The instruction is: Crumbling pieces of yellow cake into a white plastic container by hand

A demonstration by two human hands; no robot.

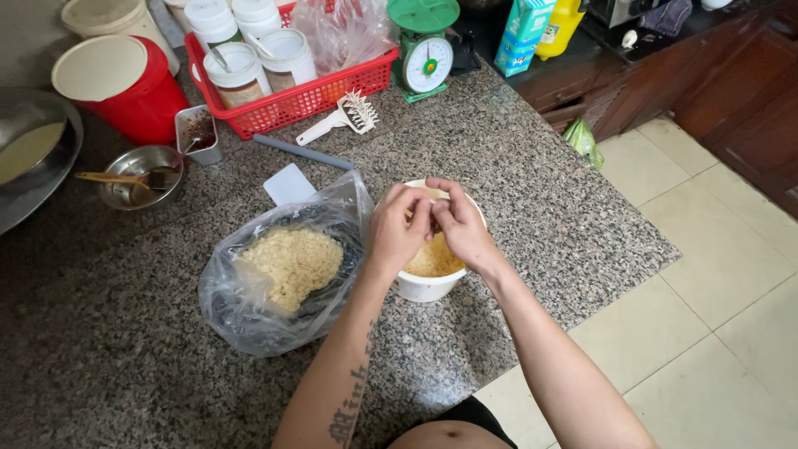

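At the far left of my speckled stone bench sits a big metal pan with pale batter in it, and behind it a red bucket with a cream lid. Just beside that is a small steel bowl with a wooden-handled tool resting across it, and a little metal tin of dark stuff. A red basket behind holds white-lidded jars. Nearer me lies a clear plastic bag, open, with a heap of pale yellow crumbs inside; a white scraper peeks out behind it. Then my left hand and my right hand meet, touching, right above a white tub that stands just beside the bag and holds more of the yellow crumbs. The fingers of both hands are curled in and pinched together at the tips over the tub; whether they hold a bit of the crumbs between them I cannot tell. Further back right stands a green kitchen scale.
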